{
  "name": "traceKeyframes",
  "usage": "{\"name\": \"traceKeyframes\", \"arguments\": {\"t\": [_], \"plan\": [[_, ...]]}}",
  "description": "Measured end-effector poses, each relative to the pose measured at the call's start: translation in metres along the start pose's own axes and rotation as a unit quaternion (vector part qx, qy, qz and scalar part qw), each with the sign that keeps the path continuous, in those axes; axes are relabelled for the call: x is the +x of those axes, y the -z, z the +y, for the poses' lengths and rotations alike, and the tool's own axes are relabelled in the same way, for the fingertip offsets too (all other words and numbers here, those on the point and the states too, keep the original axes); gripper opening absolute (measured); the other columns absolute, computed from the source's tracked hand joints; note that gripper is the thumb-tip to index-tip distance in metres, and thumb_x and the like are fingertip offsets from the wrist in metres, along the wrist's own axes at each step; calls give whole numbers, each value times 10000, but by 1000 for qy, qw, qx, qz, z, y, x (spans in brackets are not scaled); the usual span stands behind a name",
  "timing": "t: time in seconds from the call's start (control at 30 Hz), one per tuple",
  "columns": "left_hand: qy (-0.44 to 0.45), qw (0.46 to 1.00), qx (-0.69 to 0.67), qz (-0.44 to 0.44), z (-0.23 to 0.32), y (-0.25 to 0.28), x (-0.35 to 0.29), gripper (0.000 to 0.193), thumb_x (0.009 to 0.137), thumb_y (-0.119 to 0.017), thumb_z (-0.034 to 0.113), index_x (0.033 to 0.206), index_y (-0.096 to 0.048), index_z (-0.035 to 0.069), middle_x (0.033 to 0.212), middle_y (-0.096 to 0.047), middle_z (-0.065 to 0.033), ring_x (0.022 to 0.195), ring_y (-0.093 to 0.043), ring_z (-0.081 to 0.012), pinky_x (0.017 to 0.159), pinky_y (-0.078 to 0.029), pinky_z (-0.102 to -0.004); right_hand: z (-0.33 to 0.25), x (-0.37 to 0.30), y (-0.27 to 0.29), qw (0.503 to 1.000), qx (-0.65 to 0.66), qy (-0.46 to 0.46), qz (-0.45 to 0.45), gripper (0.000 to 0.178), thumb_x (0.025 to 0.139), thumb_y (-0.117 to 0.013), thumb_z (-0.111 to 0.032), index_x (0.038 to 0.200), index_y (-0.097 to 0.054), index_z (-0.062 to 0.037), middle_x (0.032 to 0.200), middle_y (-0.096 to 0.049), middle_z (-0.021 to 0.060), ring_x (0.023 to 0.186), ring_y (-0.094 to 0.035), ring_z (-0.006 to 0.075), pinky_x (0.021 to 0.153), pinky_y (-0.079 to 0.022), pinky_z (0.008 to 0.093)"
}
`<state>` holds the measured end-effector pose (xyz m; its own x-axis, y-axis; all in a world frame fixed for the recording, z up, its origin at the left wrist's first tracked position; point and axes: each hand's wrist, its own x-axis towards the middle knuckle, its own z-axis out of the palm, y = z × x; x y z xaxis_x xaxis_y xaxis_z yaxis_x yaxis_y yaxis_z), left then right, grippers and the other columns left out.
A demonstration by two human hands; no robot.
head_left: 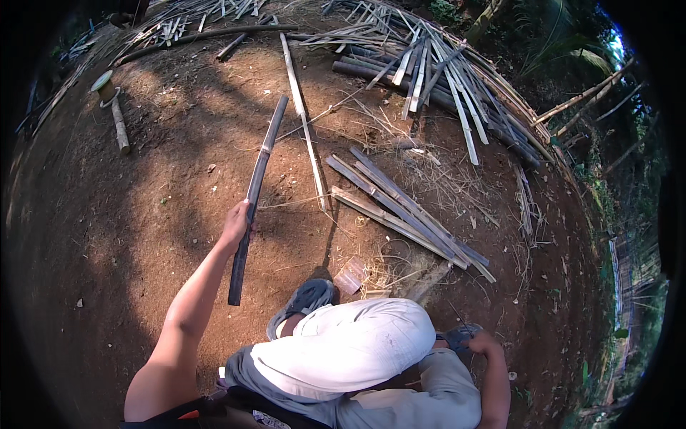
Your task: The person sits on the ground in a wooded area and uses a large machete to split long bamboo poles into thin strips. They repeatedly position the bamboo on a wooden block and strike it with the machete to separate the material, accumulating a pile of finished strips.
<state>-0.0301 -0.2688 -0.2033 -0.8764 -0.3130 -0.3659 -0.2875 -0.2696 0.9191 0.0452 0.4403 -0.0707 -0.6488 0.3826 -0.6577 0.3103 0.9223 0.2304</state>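
Observation:
My left hand (239, 223) is wrapped round a long split bamboo strip (264, 154), holding it in the air over the ground. The strip is tilted, its upper end pointing away and its dark lower end towards me. Down at the right, my right hand (486, 344) is closed beside my shoe (461, 336). A thin dark tool (457, 312) sticks out from its fingers; its exact kind is too small to make out. Ahead of my knees lies a small stack of bamboo strips (404, 207). One long pale strip (303, 118) lies on the ground beyond my left hand.
A large pile of bamboo strips and poles (443, 79) lies at the far right, and more strips (171, 28) at the far left. A spool (105, 87) and a short log (120, 127) are on the left. A clear plastic piece (351, 275) lies near my left shoe (311, 294).

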Motion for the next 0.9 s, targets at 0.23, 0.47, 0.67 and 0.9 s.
{"name": "traceKeyframes", "arguments": {"t": [0.23,0.47,0.67,0.9], "plan": [[-72,881,391,255,-104,16,14,355,963,-546,433,997,-589,82,797,-686,-194,766,-669,-401,671,-491,-496,-13,-9,-28,998,-59,18,2,518,854,-647,-446,1145,-685,-19,1173,-659,227,1122,-617,391,961,-489,455],[-20,705,619,346,-134,50,32,357,851,-698,292,1109,-557,89,1128,-567,-178,1073,-542,-377,865,-455,-489,-62,29,-61,981,-45,177,-59,458,861,-634,-422,1056,-712,-14,1130,-663,241,1089,-632,382,930,-506,454],[-202,726,636,164,-67,-31,70,275,821,-704,254,1045,-613,123,1105,-544,-194,1067,-503,-411,880,-440,-516,-54,75,-101,980,-15,187,-63,458,937,-531,-451,1094,-698,-55,1079,-675,237,1032,-642,410,878,-500,493],[-364,601,685,-195,61,-281,92,278,908,-610,290,1083,-623,74,1150,-575,-175,1118,-538,-369,949,-448,-502,-67,78,-102,970,147,177,-80,426,967,-498,-445,1113,-669,-83,1072,-671,238,1040,-629,427,888,-487,512]]}}
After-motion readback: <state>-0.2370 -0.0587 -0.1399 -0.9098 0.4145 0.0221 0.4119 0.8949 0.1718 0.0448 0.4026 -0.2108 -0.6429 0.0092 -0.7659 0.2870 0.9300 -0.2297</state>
